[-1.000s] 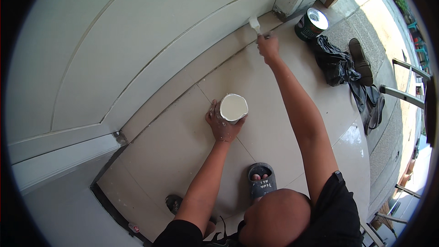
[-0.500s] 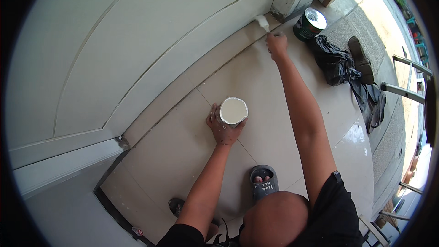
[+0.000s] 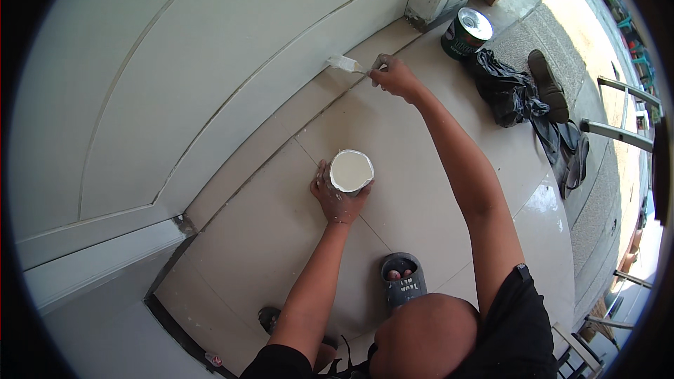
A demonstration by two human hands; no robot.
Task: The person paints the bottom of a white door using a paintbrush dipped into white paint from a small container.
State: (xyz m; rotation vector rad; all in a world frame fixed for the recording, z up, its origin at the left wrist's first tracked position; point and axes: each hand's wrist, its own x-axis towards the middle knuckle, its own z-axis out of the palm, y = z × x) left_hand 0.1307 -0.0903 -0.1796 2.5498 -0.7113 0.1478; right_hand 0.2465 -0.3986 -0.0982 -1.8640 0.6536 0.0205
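My left hand (image 3: 340, 198) is wrapped round a small can of off-white paint (image 3: 352, 171), held from the near side with its open top facing up. White smears mark the can's rim and my fingers. My right hand (image 3: 393, 77) reaches far forward and grips the handle of a paintbrush (image 3: 344, 64). The brush points left, its white-coated bristles at the lower edge of the pale door (image 3: 232, 77); whether they touch it I cannot tell.
Beyond my right hand stand a green paint can (image 3: 467, 34), a black plastic bag (image 3: 504, 88), a dark shoe (image 3: 549, 85) and sandals (image 3: 576, 165). A metal ladder leg (image 3: 618, 135) is at the right. My slippered foot (image 3: 403, 279) rests on the tiled floor (image 3: 421, 196).
My right hand has brought the brush leftward along the door's bottom edge, away from the door frame corner. My left hand still holds the paint can in about the same place.
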